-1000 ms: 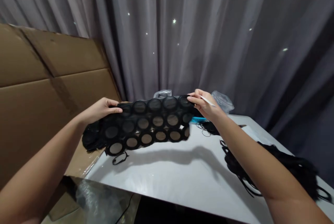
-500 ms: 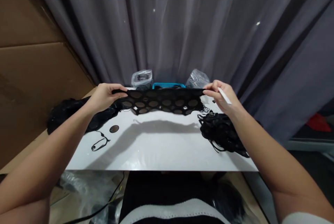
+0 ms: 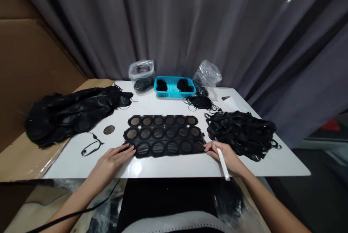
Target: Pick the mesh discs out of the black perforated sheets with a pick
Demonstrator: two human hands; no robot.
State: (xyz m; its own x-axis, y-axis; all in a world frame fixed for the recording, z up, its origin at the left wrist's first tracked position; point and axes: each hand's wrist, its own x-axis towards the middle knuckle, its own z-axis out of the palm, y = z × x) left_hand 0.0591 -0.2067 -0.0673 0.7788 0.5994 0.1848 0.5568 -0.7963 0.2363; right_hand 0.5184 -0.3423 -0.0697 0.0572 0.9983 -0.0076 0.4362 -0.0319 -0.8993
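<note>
A black sheet [image 3: 165, 140] with rows of round, mesh-like discs lies flat on the white table in front of me. My left hand [image 3: 115, 158] rests on its near left corner, fingers stretched out and pressed lightly down. At the near right corner, my right hand [image 3: 221, 155] touches the sheet with its fingertips while gripping a slim white-handled tool [image 3: 223, 164]. The tool's handle points back toward me; its exact kind is unclear. One loose round disc [image 3: 109, 129] and a thin black looped scrap [image 3: 92, 146] lie left of the sheet.
Black sheet material [image 3: 73, 111] is heaped on the left. A pile of black cut scraps [image 3: 244, 133] sits right. Behind stand a blue basket [image 3: 175, 94] with black pieces, two clear plastic bags [image 3: 141, 70], and a tangle of thin black rings [image 3: 201, 102]. A cardboard box [image 3: 35, 55] borders the left.
Both hands have come down toward me, laying the raised black sheet flat on the table. The left fingers went from pinching its edge to resting on it. My view has tilted slightly.
</note>
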